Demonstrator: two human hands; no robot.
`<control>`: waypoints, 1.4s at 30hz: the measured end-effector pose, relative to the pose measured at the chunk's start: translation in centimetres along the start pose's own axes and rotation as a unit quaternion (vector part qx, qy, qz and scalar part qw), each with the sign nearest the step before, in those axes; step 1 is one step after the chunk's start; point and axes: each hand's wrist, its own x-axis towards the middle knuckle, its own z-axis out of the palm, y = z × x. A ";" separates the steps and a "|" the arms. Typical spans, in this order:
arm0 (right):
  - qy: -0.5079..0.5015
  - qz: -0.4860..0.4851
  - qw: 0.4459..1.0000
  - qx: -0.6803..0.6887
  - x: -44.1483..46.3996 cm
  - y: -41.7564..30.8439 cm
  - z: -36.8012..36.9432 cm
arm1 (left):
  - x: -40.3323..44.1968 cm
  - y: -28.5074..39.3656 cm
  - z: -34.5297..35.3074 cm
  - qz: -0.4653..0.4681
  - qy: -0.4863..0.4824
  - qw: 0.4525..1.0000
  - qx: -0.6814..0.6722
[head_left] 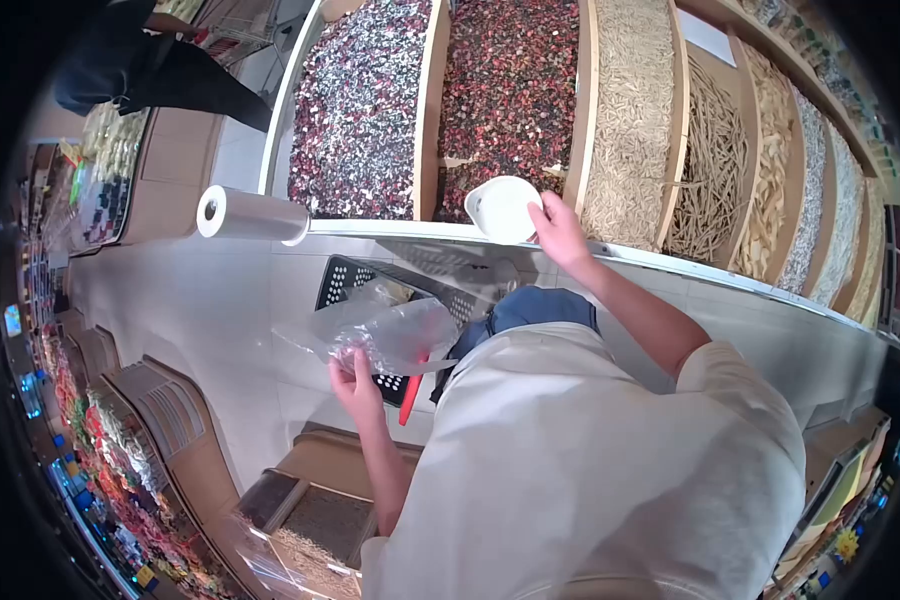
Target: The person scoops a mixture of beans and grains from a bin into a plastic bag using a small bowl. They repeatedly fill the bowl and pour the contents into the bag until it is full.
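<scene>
My right hand [560, 228] is closed on a white scoop [504, 208], held over the front rim of the bins. Behind the scoop lies a bin of mixed dark red and black dried pieces [510, 90], whose exact kind I cannot tell. My left hand [356, 384] pinches the edge of a clear plastic bag [395, 335], low and to the left. Below the bag, a black shopping basket [342, 272] with a red handle [410, 395] sits on the floor, partly hidden by the bag.
A roll of plastic bags [255, 215] is mounted at the display's left front corner. Rightward run more bins, with pale sticks [630, 120] and brown stalks [710, 150]. A person in dark trousers [160, 75] stands at upper left. Low display cases [320, 520] are behind me.
</scene>
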 end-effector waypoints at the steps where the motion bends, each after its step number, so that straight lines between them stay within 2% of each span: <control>1: 0.021 -0.006 1.000 -0.006 0.4 -0.2 0.1 | 0.9 2.2 0.4 0.003 -0.012 1.000 -0.019; 2: 0.028 -0.026 0.999 0.027 0.9 0.1 0.5 | 1.9 4.0 0.8 0.005 -0.024 0.999 -0.037; 3: 0.034 -0.026 0.999 0.017 2.1 -0.2 -2.7 | 2.1 5.4 4.6 0.000 -0.029 0.999 -0.046; 5: 0.047 0.002 0.998 0.044 3.2 -0.9 -2.8 | 4.2 8.0 6.7 0.008 -0.120 0.969 -0.216; 6: 0.050 0.006 0.996 0.069 3.3 -1.4 -2.5 | 4.8 9.6 7.5 0.011 -0.119 0.970 -0.214; 8: 0.054 0.016 0.993 0.102 3.4 -0.3 -2.2 | 5.5 11.9 9.3 -0.116 -0.094 0.931 -0.333; 9: 0.060 0.021 0.989 0.135 3.7 -0.2 -2.2 | 6.4 12.0 10.2 -0.112 -0.095 0.931 -0.335; 11: 0.045 0.043 0.986 0.156 3.5 0.2 -2.6 | 8.1 11.6 11.4 -0.182 -0.128 0.903 -0.368; 13: 0.080 0.035 0.983 0.162 3.5 0.0 -3.0 | 9.5 11.1 13.3 -0.194 -0.152 0.891 -0.380; 15: 0.090 0.031 0.976 0.195 2.9 -1.7 -4.3 | 10.7 10.7 15.1 -0.241 -0.236 0.841 -0.422; 17: 0.079 0.043 0.957 0.277 2.2 -4.4 -5.7 | 11.8 10.6 17.2 -0.277 -0.255 0.814 -0.442; 19: 0.091 0.071 0.965 0.235 1.4 -6.1 -8.0 | 13.3 9.3 19.0 -0.320 -0.315 0.768 -0.456; 21: 0.108 0.148 0.951 0.248 0.7 -9.7 -9.8 | 15.1 8.6 20.6 -0.335 -0.352 0.749 -0.451; 24: 0.033 0.150 0.950 0.272 0.1 -11.0 -12.3 | 16.7 9.4 22.7 -0.304 -0.419 0.777 -0.357; 25: -0.006 0.134 0.952 0.274 0.2 -10.9 -12.8 | 17.4 9.3 23.3 -0.307 -0.424 0.771 -0.362; 26: 0.000 0.135 0.954 0.267 0.4 -10.6 -13.1 | 18.0 9.0 23.8 -0.289 -0.462 0.765 -0.345; 28: -0.116 0.192 0.957 0.185 1.2 -11.7 -12.1 | 19.2 8.1 25.0 -0.241 -0.538 0.739 -0.327; 33: -0.130 0.225 0.921 0.289 1.5 -8.1 -10.7 | 19.6 8.6 27.6 -0.221 -0.533 0.756 -0.309; 35: -0.187 0.200 0.903 0.331 1.9 -8.3 -9.9 | 19.4 9.4 28.0 -0.195 -0.499 0.824 -0.186; 36: -0.192 0.197 0.902 0.333 2.1 -8.8 -9.4 | 19.5 9.3 28.3 -0.185 -0.497 0.832 -0.164; 37: -0.190 0.183 0.912 0.315 2.3 -9.4 -8.7 | 19.6 9.1 28.5 -0.183 -0.494 0.835 -0.161; 39: -0.196 0.167 0.919 0.299 2.9 -9.6 -8.2 | 19.4 9.4 28.8 -0.232 -0.454 0.827 -0.238; 41: -0.134 0.201 0.925 0.293 3.6 -9.3 -8.3 | 18.1 10.0 28.6 -0.225 -0.427 0.847 -0.221; 42: -0.160 0.190 0.912 0.328 3.7 -9.5 -8.6 | 17.5 9.7 28.3 -0.251 -0.425 0.835 -0.242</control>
